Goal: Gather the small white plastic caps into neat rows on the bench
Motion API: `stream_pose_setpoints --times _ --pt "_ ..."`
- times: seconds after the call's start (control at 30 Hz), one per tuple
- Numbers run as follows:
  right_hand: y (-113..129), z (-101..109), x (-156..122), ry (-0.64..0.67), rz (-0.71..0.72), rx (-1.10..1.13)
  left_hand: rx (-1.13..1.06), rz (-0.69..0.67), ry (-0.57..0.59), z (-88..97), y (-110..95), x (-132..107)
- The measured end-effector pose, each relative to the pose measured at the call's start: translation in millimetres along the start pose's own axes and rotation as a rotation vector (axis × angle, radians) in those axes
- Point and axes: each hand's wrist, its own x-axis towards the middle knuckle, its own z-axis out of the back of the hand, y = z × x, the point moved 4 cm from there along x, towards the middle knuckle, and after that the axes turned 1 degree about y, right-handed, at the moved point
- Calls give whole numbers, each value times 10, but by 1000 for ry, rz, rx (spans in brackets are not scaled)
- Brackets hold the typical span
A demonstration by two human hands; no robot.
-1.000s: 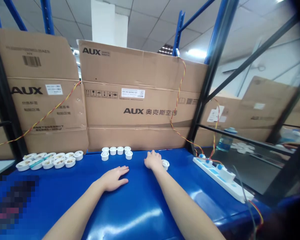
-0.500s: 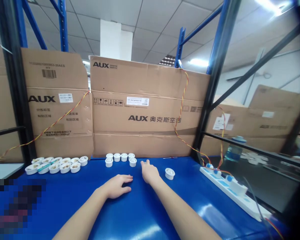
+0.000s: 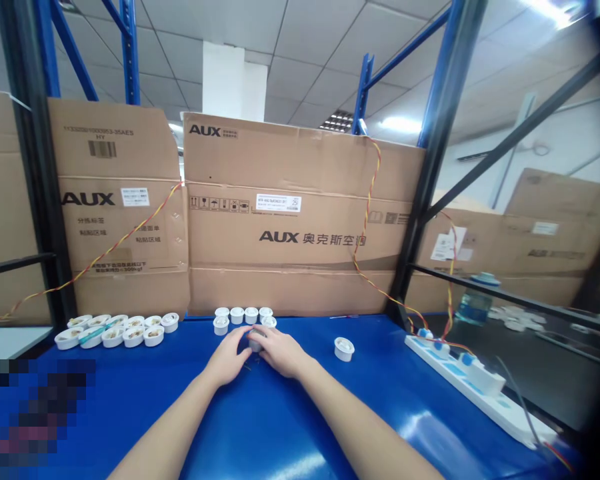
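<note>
My left hand [image 3: 226, 358] and my right hand [image 3: 280, 351] meet on the blue table top [image 3: 280, 427], fingers curled around a small white-and-grey round part [image 3: 255, 341]. Most of that part is hidden by my fingers. Just behind my hands stands a cluster of several white lidded cups [image 3: 241, 316]. A single white cup [image 3: 344, 349] sits apart to the right. Further left lies a double row of several open white cups with contents [image 3: 113, 333].
A white power strip [image 3: 480, 377] with blue parts lies along the table's right edge, and a red-and-yellow twisted wire [image 3: 375, 200] runs over the large AUX cardboard boxes [image 3: 300, 227] behind the table. Dark rack uprights stand at both sides.
My right hand has moved left, away from the single cup, and now meets my left hand around the small part. The view has also levelled and shifted slightly.
</note>
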Motion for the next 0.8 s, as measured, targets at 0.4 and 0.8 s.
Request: stream_pose_setpoints --times 0.4,0.8 --pt "-213 13 -35 -39 -121 368 151 133 9 185 -50 -6" --pt "-156 117 -3 -179 -145 192 377 -191 -23 318 -137 43"
